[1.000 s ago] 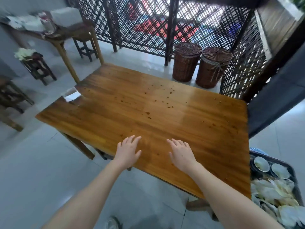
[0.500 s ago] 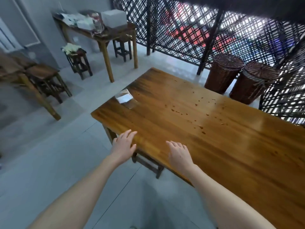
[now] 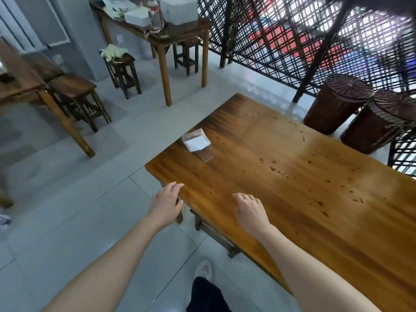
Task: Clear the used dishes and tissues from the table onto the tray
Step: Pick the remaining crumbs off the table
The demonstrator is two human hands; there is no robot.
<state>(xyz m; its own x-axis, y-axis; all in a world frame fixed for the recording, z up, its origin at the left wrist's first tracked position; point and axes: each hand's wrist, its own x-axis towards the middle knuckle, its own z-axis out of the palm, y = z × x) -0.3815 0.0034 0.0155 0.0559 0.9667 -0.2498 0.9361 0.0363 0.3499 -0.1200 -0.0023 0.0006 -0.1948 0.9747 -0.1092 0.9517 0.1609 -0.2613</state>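
Note:
A wooden table (image 3: 315, 199) fills the right half of the head view, dotted with small crumbs. Near its far left corner lies a clear plastic packet with white tissue (image 3: 197, 143) inside. My left hand (image 3: 165, 204) hovers open at the table's near left edge, fingers spread, holding nothing. My right hand (image 3: 251, 210) is open over the tabletop a little to the right, also holding nothing. Both hands are well short of the packet. The tray is out of view.
Two brown wicker baskets (image 3: 337, 102) (image 3: 380, 122) stand against a dark lattice screen at the right. A side table (image 3: 180, 34) with white boxes, stools (image 3: 122, 70) and another table (image 3: 33, 86) stand at the back left. A stool sits under the near table edge.
The view has swung left along the table: the tray of dishes at the right has left the frame and the tissue packet at the left end has come closer. Both hands stay open.

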